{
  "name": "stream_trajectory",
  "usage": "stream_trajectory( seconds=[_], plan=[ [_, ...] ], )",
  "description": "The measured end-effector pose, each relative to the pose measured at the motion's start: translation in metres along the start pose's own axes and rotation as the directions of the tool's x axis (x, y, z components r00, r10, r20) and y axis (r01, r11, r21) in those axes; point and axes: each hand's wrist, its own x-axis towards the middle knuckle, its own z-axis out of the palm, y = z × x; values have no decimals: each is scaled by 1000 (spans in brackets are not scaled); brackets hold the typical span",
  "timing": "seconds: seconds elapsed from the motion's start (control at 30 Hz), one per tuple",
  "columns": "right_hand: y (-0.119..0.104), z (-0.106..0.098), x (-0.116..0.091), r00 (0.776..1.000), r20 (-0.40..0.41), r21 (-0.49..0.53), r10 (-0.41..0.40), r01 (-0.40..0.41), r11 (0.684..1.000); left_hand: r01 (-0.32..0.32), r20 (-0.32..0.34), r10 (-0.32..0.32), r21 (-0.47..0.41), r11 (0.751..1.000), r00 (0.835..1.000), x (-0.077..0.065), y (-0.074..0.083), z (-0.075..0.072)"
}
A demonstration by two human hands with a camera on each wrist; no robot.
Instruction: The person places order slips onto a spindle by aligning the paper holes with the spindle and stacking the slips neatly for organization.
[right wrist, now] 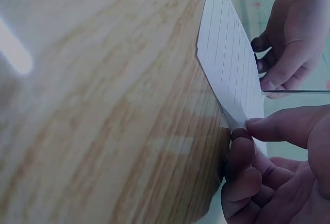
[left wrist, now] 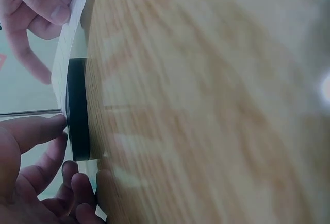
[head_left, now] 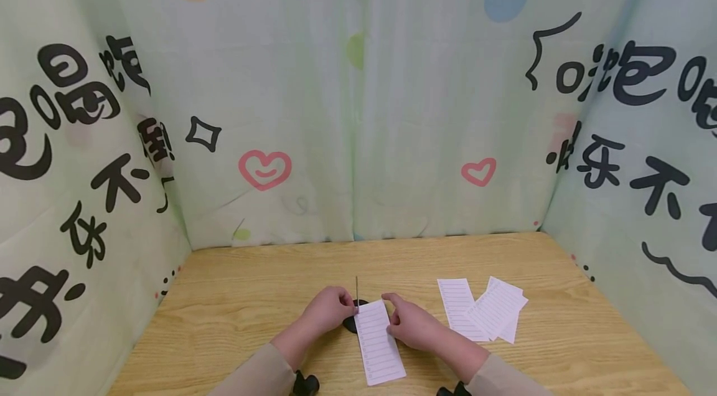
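Beige sleeves (head_left: 257,372) come in nearest, w/ black wrist gear (head_left: 305,383) at the cuffs. Btwn the forearms lies the near end of a white lined slip (head_left: 385,358), its far end up at the fingers. R hand (head_left: 413,324) grips the slip's R edge, thumb on top & fingers underneath, index stretched out toward the top R corner. L hand (head_left: 329,310) pinches the top L corner, just beside a thin upright rod (head_left: 356,290) on a round black base (head_left: 350,325); slip partly covers the base. Can't tell if rod goes thru the paper. Off to the R, well apart from R hand, more lined slips (head_left: 456,306) lie partly overlapping on the wood table (head_left: 252,278). Far back: pale curtain (head_left: 313,72) w/ pink hearts (head_left: 266,173), dots, black lettering (head_left: 599,162).
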Motion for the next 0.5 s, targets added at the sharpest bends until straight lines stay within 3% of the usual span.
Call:
stream_trajectory(
  seconds=[0.33,0.5],
  plan=[
    [2,0,-1,1000,0,-2,-11,11,1000,39,-36,-38,28,999,999,1,-1,0],
    [5,-1,-4,1000,-22,5,-18,18,1000,28,-31,-27,21,999,999,0,-5,-2]
  ],
)
